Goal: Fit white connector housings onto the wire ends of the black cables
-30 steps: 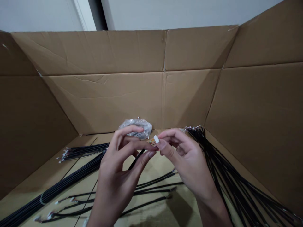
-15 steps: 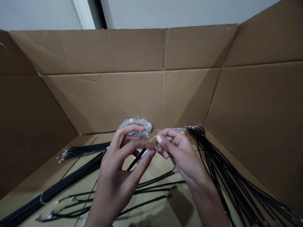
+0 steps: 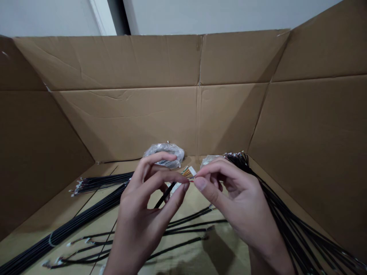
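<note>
My left hand (image 3: 151, 202) is closed in a pinch around the end of a black cable (image 3: 165, 194), where thin coloured wires come out of the sheath. Some of these wires run up to a white connector (image 3: 192, 171) just beyond the fingertips. My right hand (image 3: 226, 191) pinches a thin reddish wire (image 3: 192, 181) between thumb and index finger, close to the left fingertips. The far end of that wire is hidden by the right fingers. Both hands are raised above the cardboard surface.
Several loose black cables (image 3: 183, 230) lie below my hands. A tied bundle of black cables (image 3: 86, 214) and a shorter bundle (image 3: 106, 181) lie left; another bundle (image 3: 298, 225) fans out right. Clear plastic bags (image 3: 163, 154) rest by the back cardboard wall (image 3: 129, 114).
My right hand has let go of the white connector and moved slightly right. It now pinches a thin wire. My left hand keeps its hold on the cable.
</note>
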Action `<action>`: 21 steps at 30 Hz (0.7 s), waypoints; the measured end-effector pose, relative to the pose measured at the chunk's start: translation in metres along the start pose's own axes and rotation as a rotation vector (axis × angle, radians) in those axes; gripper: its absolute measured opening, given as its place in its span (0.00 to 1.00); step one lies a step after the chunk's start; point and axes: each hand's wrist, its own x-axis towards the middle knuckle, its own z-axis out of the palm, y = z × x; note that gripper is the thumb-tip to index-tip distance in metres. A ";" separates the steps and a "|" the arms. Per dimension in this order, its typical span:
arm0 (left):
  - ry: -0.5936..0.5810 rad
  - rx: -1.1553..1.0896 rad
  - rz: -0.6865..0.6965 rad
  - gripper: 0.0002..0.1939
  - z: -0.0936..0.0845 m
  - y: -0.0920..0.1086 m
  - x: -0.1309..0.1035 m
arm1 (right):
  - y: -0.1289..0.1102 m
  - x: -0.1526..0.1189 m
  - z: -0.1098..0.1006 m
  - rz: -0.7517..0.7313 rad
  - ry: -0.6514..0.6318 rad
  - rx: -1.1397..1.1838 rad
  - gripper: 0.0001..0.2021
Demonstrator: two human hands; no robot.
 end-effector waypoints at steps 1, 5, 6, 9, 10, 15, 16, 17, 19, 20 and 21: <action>0.006 0.006 0.013 0.07 0.000 -0.001 -0.001 | 0.001 0.000 0.001 0.016 -0.005 0.011 0.04; 0.019 0.031 0.044 0.07 0.001 -0.004 -0.002 | 0.002 0.001 0.003 0.047 0.012 0.021 0.04; 0.021 0.039 0.050 0.07 0.001 -0.004 -0.002 | 0.002 0.001 0.003 0.046 0.017 0.016 0.04; 0.025 0.064 0.064 0.07 0.001 -0.003 -0.002 | 0.001 0.001 0.002 0.031 0.031 -0.009 0.04; 0.031 0.067 0.068 0.07 0.001 -0.003 -0.002 | 0.000 0.000 0.002 0.022 0.033 -0.022 0.04; 0.025 0.059 0.073 0.07 0.000 -0.003 -0.001 | 0.000 0.000 0.002 -0.129 0.031 -0.149 0.06; 0.010 0.044 0.063 0.06 -0.001 -0.004 -0.001 | 0.001 0.001 0.002 -0.188 0.027 -0.169 0.07; -0.006 0.024 0.049 0.06 -0.002 -0.004 -0.001 | 0.002 0.002 0.001 -0.256 0.018 -0.182 0.07; -0.036 -0.024 0.007 0.06 -0.005 -0.005 0.000 | 0.005 0.004 0.000 -0.412 -0.020 -0.196 0.06; -0.048 -0.045 -0.011 0.06 -0.006 -0.005 0.001 | 0.006 0.005 -0.001 -0.493 -0.042 -0.202 0.06; -0.062 -0.063 -0.023 0.05 -0.008 -0.005 0.002 | 0.007 0.007 -0.002 -0.559 -0.060 -0.211 0.06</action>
